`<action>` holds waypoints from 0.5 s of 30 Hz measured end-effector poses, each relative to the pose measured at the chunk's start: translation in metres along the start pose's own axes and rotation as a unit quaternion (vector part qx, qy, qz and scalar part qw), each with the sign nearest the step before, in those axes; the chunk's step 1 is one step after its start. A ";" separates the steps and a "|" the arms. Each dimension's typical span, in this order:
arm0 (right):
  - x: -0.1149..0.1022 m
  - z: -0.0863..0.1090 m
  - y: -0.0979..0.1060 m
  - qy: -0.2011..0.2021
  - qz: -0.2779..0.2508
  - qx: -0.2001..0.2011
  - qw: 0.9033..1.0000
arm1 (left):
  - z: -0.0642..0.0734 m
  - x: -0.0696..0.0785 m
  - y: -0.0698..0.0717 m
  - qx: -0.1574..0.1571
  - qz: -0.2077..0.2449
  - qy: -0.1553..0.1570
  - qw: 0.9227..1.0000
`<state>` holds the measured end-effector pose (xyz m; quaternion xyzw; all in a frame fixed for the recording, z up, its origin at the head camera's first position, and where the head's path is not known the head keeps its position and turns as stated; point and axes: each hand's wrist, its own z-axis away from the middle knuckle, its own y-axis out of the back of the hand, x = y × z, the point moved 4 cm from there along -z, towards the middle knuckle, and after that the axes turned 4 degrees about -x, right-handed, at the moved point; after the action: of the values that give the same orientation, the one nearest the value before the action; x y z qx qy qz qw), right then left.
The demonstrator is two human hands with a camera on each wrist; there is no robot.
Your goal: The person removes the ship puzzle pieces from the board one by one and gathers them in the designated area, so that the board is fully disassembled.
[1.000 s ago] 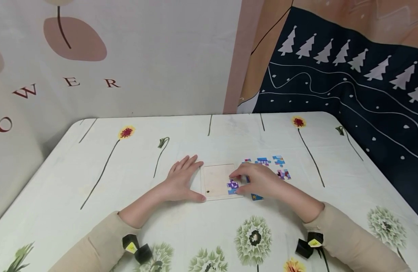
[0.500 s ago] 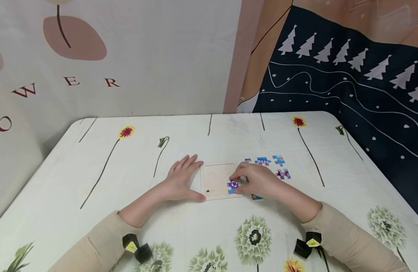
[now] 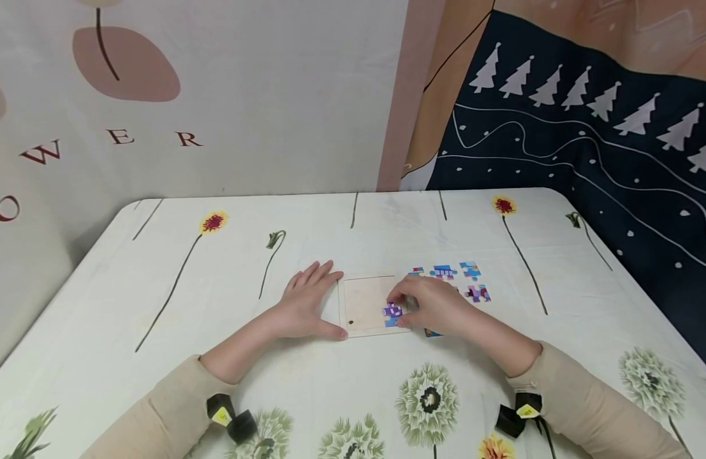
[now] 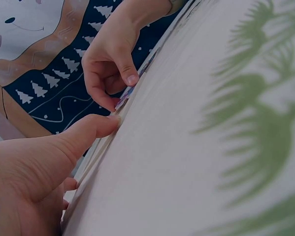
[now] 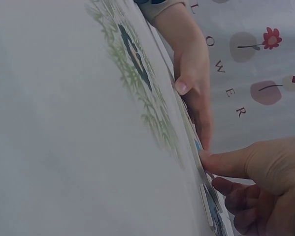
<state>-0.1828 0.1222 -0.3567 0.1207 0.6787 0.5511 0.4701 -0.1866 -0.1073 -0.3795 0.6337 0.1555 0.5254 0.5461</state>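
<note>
A pale wooden puzzle board (image 3: 364, 299) lies flat on the table. Along its left edge rests my left hand (image 3: 308, 308), fingers spread and thumb at the near left corner. A purple and blue puzzle piece (image 3: 392, 313) sits in the board's near right part. My right hand (image 3: 441, 305) holds this piece between curled forefinger and thumb. In the left wrist view the thumb (image 4: 130, 73) touches the piece's near side. The right hand partly covers the board's right edge and some loose pieces behind it.
Several loose puzzle pieces lie right of the board, among them a blue one (image 3: 470, 271), a train-patterned one (image 3: 444, 272) and a pink-purple one (image 3: 478, 294). Another piece (image 3: 433, 333) shows below the right hand. A flowered cloth (image 3: 215, 287) covers the table.
My right hand stays at the piece with only a very slight shift of its wrist. The left hand and the board have not moved.
</note>
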 end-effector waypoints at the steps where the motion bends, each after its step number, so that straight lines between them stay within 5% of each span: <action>1: 0.000 0.000 0.000 -0.001 -0.003 0.000 1.000 | 0.000 0.000 0.000 0.000 0.000 0.000 1.000; 15: -0.001 0.004 -0.004 0.005 -0.059 -0.010 0.998 | 0.000 -0.001 -0.001 -0.001 0.004 -0.001 1.000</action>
<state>-0.1778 0.1226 -0.3594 0.0734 0.6815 0.5295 0.4997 -0.1863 -0.1079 -0.3801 0.6343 0.1515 0.5272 0.5447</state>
